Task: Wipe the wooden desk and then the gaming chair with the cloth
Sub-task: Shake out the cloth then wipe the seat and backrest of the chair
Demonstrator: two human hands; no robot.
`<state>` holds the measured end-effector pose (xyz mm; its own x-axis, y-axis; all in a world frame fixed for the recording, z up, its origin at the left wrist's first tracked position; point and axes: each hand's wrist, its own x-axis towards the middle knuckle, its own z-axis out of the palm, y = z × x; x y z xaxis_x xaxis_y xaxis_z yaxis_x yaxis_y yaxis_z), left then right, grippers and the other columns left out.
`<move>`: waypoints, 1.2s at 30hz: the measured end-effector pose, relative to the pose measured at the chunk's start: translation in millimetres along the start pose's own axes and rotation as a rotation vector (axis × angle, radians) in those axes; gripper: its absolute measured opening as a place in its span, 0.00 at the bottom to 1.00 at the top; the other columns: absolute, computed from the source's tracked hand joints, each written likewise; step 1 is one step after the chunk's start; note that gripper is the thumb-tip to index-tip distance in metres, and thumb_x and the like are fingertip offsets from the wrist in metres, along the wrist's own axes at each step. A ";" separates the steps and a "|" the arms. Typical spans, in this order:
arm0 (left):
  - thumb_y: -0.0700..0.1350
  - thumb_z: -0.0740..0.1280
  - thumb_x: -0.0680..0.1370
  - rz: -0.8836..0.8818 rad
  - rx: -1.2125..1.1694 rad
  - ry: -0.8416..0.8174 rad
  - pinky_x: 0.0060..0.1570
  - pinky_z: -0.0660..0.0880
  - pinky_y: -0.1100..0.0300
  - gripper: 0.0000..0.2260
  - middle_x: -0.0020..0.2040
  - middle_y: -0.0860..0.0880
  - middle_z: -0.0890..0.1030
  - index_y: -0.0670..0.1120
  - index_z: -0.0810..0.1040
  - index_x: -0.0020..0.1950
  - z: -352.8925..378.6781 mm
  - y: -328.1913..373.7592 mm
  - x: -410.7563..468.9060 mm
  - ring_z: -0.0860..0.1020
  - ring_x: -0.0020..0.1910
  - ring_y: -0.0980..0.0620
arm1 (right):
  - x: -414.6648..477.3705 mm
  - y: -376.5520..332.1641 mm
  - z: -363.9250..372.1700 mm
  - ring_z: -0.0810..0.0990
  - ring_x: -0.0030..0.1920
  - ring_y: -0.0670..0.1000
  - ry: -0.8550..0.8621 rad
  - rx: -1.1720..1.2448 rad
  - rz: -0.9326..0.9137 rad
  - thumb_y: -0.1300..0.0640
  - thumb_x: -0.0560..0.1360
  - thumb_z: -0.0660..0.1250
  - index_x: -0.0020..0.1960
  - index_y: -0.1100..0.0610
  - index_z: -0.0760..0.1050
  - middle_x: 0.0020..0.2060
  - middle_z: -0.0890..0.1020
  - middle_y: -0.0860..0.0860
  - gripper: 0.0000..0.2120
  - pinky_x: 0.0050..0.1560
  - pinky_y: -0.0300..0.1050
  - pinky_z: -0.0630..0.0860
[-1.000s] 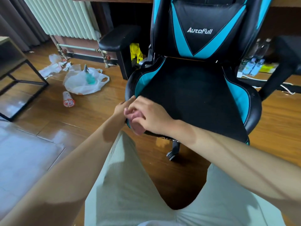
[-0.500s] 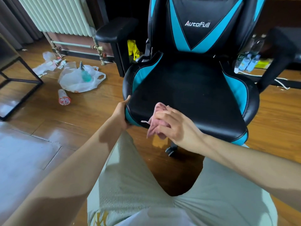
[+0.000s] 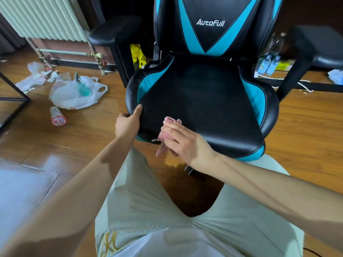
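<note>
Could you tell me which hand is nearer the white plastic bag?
Left. The left hand grips the chair at its corner, right of the bag; the right hand, holding the cloth, is farther right.

The gaming chair (image 3: 202, 101) looks like smooth leather – glossy at its edges, matt on the seat; the cloth (image 3: 171, 121) is soft pink fabric, the floor (image 3: 104, 127) polished wood.
</note>
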<state>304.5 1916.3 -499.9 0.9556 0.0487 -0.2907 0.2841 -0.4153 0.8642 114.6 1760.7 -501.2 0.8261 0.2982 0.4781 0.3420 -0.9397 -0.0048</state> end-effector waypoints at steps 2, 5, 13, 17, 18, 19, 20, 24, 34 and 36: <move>0.72 0.68 0.73 0.028 0.040 0.022 0.56 0.78 0.50 0.33 0.58 0.49 0.83 0.48 0.79 0.67 5.7 -0.3 -4.0 0.82 0.56 0.45 | -31.6 18.6 -16.5 0.63 0.81 0.47 -0.058 0.026 -0.025 0.52 0.86 0.59 0.67 0.44 0.79 0.71 0.78 0.56 0.14 0.82 0.39 0.52; 0.65 0.68 0.79 0.260 0.239 0.191 0.65 0.73 0.45 0.30 0.70 0.44 0.74 0.46 0.72 0.73 9.1 2.8 -10.5 0.75 0.68 0.39 | -70.0 38.6 -33.9 0.68 0.78 0.54 -0.114 -0.001 0.076 0.54 0.88 0.55 0.70 0.52 0.77 0.71 0.77 0.58 0.16 0.81 0.36 0.50; 0.42 0.62 0.79 0.981 0.584 0.007 0.63 0.72 0.45 0.16 0.66 0.50 0.78 0.50 0.81 0.65 51.3 21.1 -49.9 0.73 0.66 0.43 | -20.5 0.6 -22.9 0.69 0.78 0.60 -0.110 0.036 0.183 0.63 0.85 0.61 0.64 0.67 0.80 0.70 0.77 0.66 0.14 0.81 0.54 0.63; 0.43 0.62 0.81 1.022 0.562 -0.017 0.62 0.73 0.47 0.14 0.64 0.49 0.80 0.48 0.82 0.63 41.9 16.5 -41.0 0.74 0.63 0.43 | -42.8 19.2 -21.5 0.54 0.84 0.56 -0.096 0.011 0.101 0.63 0.85 0.61 0.77 0.63 0.72 0.82 0.64 0.59 0.20 0.83 0.57 0.57; 0.43 0.62 0.82 1.024 0.564 -0.028 0.63 0.73 0.47 0.13 0.64 0.48 0.80 0.47 0.82 0.63 39.1 16.8 -40.7 0.74 0.63 0.42 | -56.4 28.3 -25.6 0.52 0.85 0.54 -0.088 0.003 0.106 0.61 0.87 0.59 0.80 0.61 0.68 0.83 0.61 0.56 0.22 0.83 0.55 0.56; 0.43 0.63 0.82 1.023 0.574 -0.032 0.64 0.73 0.46 0.13 0.64 0.48 0.80 0.47 0.82 0.64 38.0 17.9 -42.5 0.74 0.63 0.42 | -72.8 38.1 -31.3 0.52 0.85 0.53 -0.079 0.004 0.117 0.60 0.87 0.58 0.78 0.61 0.70 0.83 0.63 0.56 0.20 0.83 0.55 0.56; 0.42 0.63 0.82 1.024 0.604 -0.032 0.64 0.73 0.45 0.13 0.64 0.47 0.80 0.46 0.82 0.64 38.6 20.7 -45.7 0.74 0.63 0.41 | -91.2 47.8 -38.3 0.54 0.84 0.55 -0.082 -0.013 0.107 0.60 0.87 0.58 0.74 0.62 0.75 0.81 0.66 0.57 0.17 0.83 0.54 0.58; 0.39 0.64 0.79 1.040 0.786 -0.110 0.56 0.76 0.44 0.15 0.63 0.45 0.79 0.46 0.82 0.65 50.7 45.3 -53.0 0.74 0.62 0.40 | -137.6 67.6 -71.8 0.61 0.83 0.58 -0.081 0.020 0.224 0.66 0.81 0.65 0.60 0.62 0.80 0.75 0.73 0.59 0.10 0.81 0.59 0.63; 0.51 0.62 0.82 0.965 0.773 -0.307 0.69 0.65 0.47 0.19 0.68 0.48 0.71 0.52 0.75 0.73 135.1 66.4 -77.9 0.67 0.69 0.44 | -42.2 140.8 -65.7 0.73 0.72 0.59 -0.189 0.287 0.718 0.57 0.81 0.64 0.56 0.53 0.72 0.67 0.77 0.57 0.04 0.67 0.56 0.73; 0.52 0.60 0.83 0.991 0.775 -0.271 0.69 0.65 0.47 0.19 0.68 0.48 0.70 0.51 0.74 0.74 137.5 61.0 -77.0 0.67 0.68 0.44 | -15.2 175.3 -61.7 0.78 0.61 0.62 -0.265 0.281 0.768 0.58 0.79 0.65 0.54 0.54 0.72 0.59 0.77 0.55 0.05 0.59 0.57 0.75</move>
<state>237.4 1762.3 -481.2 0.6593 -0.7293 0.1828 -0.7411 -0.5893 0.3218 134.4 1581.1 -455.1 0.9396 -0.3409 0.0322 -0.2853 -0.8313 -0.4771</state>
